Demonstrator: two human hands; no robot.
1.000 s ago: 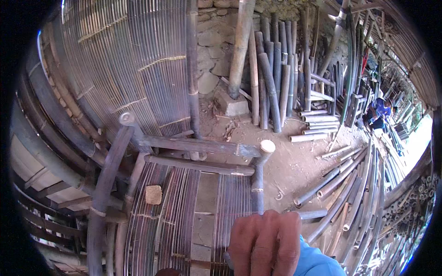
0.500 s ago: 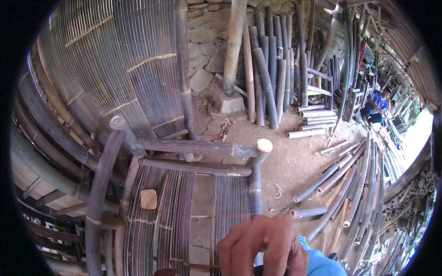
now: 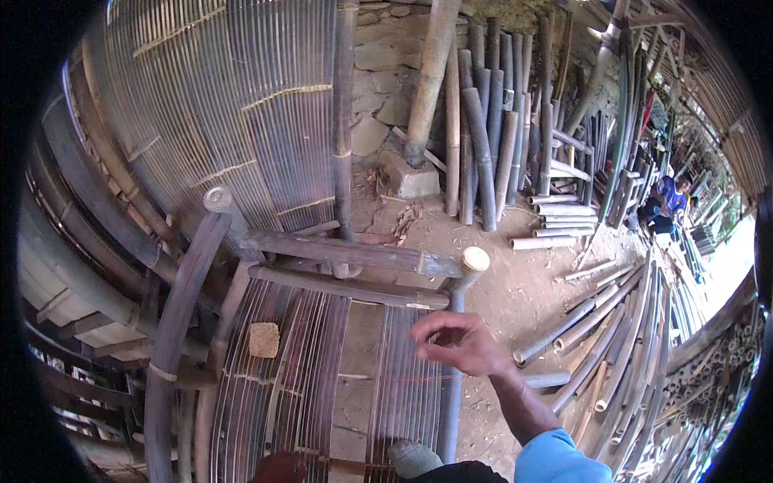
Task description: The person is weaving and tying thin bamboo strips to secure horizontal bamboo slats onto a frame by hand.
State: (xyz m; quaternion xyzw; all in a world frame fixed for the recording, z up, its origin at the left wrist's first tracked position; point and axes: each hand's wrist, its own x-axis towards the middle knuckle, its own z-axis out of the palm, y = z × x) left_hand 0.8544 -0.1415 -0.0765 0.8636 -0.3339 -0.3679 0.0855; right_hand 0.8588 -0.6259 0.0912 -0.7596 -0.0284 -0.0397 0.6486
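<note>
My right hand [image 3: 465, 344], its arm in a light-blue sleeve [image 3: 555, 457], is raised above the right side of a bamboo frame seat [image 3: 318, 419]. Its thumb and forefinger are bent together in a pinch. Whatever may be between them is too small to make out. A thin red line [image 3: 403, 378] crosses the slats below this hand. At the lower edge shows a brown rounded shape [image 3: 279, 468], possibly my left hand; no fingers can be told on it. Beside it are a grey rounded thing [image 3: 413, 459] and black cloth [image 3: 460, 473]. On the left slats lies a tan, squarish block [image 3: 264, 340].
A slatted bamboo panel [image 3: 233, 113] leans behind the seat. Dark bamboo lengths [image 3: 483, 153] stand against a stone wall. Long poles [image 3: 616, 354] lie on the ground at right. A person in blue [image 3: 670, 197] sits far off there.
My right hand has moved up and away from the lower edge, with its forearm now showing. The grey rounded thing at the bottom has come into sight. The view has shifted slightly.
</note>
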